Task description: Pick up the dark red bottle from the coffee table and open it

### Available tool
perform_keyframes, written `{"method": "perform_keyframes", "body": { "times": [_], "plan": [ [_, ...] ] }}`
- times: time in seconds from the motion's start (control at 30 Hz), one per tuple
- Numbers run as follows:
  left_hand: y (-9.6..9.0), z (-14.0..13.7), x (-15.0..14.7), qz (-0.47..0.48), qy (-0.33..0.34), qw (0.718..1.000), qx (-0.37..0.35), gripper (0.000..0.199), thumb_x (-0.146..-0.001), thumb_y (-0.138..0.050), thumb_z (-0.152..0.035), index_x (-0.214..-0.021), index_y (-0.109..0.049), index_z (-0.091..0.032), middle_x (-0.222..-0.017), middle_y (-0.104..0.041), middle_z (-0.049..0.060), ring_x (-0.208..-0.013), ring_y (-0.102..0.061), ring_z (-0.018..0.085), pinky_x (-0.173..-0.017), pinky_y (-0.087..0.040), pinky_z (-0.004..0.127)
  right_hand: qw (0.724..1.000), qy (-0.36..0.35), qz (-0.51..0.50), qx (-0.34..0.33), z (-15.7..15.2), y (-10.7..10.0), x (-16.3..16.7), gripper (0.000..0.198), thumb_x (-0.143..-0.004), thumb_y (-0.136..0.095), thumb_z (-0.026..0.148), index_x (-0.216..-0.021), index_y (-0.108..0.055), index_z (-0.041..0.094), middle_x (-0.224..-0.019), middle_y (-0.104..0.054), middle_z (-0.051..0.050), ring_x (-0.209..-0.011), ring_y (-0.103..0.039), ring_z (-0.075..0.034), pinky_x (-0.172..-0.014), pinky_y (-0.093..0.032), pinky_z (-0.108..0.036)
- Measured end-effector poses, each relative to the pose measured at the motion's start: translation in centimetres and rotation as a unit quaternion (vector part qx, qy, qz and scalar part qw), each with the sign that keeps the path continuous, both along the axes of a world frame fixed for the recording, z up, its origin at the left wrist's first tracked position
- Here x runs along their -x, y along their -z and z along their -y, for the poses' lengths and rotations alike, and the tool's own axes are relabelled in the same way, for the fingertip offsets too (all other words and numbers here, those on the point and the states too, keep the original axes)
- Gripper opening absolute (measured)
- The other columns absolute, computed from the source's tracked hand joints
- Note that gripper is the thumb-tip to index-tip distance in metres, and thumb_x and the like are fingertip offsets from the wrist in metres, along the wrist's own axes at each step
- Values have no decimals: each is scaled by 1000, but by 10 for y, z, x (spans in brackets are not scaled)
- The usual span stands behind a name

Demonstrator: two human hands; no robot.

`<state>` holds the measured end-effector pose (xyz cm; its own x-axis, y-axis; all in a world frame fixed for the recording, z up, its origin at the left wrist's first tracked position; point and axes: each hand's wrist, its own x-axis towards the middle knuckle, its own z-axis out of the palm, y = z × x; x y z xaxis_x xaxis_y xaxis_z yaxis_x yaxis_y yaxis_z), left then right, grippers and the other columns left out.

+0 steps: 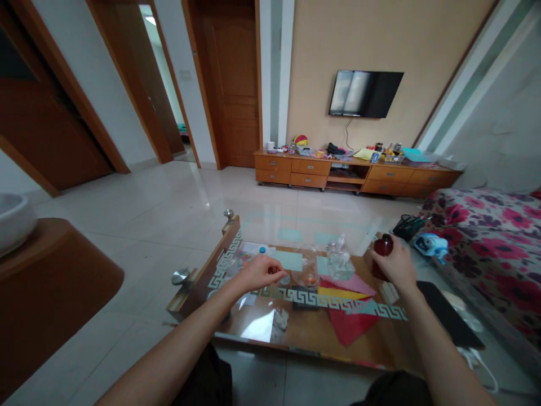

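Note:
My right hand (pixel 398 260) is wrapped round a dark red bottle (pixel 382 248) with a black top, held above the right end of the glass-topped coffee table (pixel 304 341). Over the table's left half, my left hand (pixel 262 272) is closed, its fingers curled and thumb pressed in; what they hold, if anything, is hidden. Just behind it shows a blue cap (pixel 262 250). Between the hands are a clear bag with orange bits (pixel 310 276) and a clear plastic pack (pixel 340 264). Red sheet material (pixel 350 327) and a yellow piece (pixel 338 294) lie nearer me.
At the right are a black tablet-like slab (pixel 448 313), a blue and white object (pixel 431 245), a dark pen holder (pixel 406 225) and a flowered sofa (pixel 490 225). Crumpled pale scraps (pixel 280 320) lie at the table's front. A low cabinet (pixel 310 166) stands along the far wall.

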<state>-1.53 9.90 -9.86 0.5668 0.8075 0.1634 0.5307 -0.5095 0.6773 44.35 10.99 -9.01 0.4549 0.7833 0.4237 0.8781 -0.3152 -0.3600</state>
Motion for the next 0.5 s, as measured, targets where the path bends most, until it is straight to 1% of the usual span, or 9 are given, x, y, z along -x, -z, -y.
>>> {"method": "perform_keyframes", "body": {
  "times": [0.03, 0.07, 0.13, 0.2, 0.27, 0.33, 0.4, 0.43, 0.5],
  "plan": [
    [-1, 0, 1, 1, 0, 1000, -3, 25, -96, -66, -41, -88, -80, -22, -75, -76, 2, -66, -66, 15, -60, -43, 26, 999, -14, -10, -41, 4, -12, 10, 88, -84, -66, 58, -158, -38, 22, -140, -56, -20, -117, -63, -38, -95, -52, -51],
    [-2, 0, 1, 2, -2, 1000, -7, 24, -96, -66, -41, -91, -81, -23, -76, -76, 2, -68, -67, 16, -62, -45, 27, 995, -45, -12, -91, 8, -23, 22, 89, -83, -67, 58, -159, -37, 22, -143, -54, -20, -122, -60, -38, -99, -51, -51],
    [-4, 1, 0, 5, -11, 1000, -15, 22, -96, -67, -42, -98, -80, -24, -80, -77, 2, -72, -69, 17, -66, -48, 28, 975, -126, -10, -181, 19, -45, 55, 91, -83, -70, 56, -160, -34, 22, -148, -51, -18, -132, -53, -36, -109, -46, -52],
    [-7, 4, -4, 16, -23, 999, -18, 26, -94, -69, -44, -110, -78, -26, -89, -78, 2, -73, -69, 17, -70, -51, 30, 954, -207, -26, -216, 31, -59, 95, 91, -84, -71, 52, -161, -32, 22, -148, -51, -17, -133, -52, -34, -112, -45, -53],
    [-11, 9, -9, 36, -28, 999, -21, 42, -90, -75, -48, -127, -71, -28, -103, -78, 3, -77, -70, 18, -74, -53, 32, 933, -282, -63, -216, 44, -63, 138, 88, -85, -72, 47, -161, -33, 23, -147, -52, -16, -132, -53, -34, -112, -46, -54],
    [-14, 14, -14, 60, -28, 997, -29, 67, -82, -82, -51, -142, -61, -30, -119, -75, 6, -85, -70, 20, -78, -55, 34, 906, -355, -109, -202, 55, -60, 178, 89, -85, -73, 42, -162, -31, 25, -149, -50, -16, -135, -52, -34, -115, -45, -55],
    [-15, 20, -18, 80, -22, 996, -42, 87, -72, -90, -53, -148, -55, -29, -129, -71, 10, -95, -69, 24, -83, -56, 37, 878, -415, -152, -182, 64, -53, 211, 94, -84, -75, 36, -164, -26, 27, -151, -49, -15, -138, -51, -34, -116, -45, -56],
    [-15, 22, -18, 87, -15, 995, -45, 90, -68, -92, -52, -146, -56, -27, -129, -70, 11, -99, -69, 26, -85, -56, 38, 866, -440, -168, -169, 68, -50, 223, 95, -84, -74, 32, -164, -25, 29, -151, -49, -14, -138, -51, -34, -116, -45, -56],
    [-14, 26, -19, 90, 10, 995, -36, 82, -63, -95, -49, -135, -64, -23, -124, -72, 10, -102, -68, 28, -90, -56, 41, 843, -484, -183, -145, 74, -44, 240, 95, -83, -74, 28, -165, -25, 32, -151, -49, -13, -138, -51, -33, -115, -47, -55]
  ]
}}
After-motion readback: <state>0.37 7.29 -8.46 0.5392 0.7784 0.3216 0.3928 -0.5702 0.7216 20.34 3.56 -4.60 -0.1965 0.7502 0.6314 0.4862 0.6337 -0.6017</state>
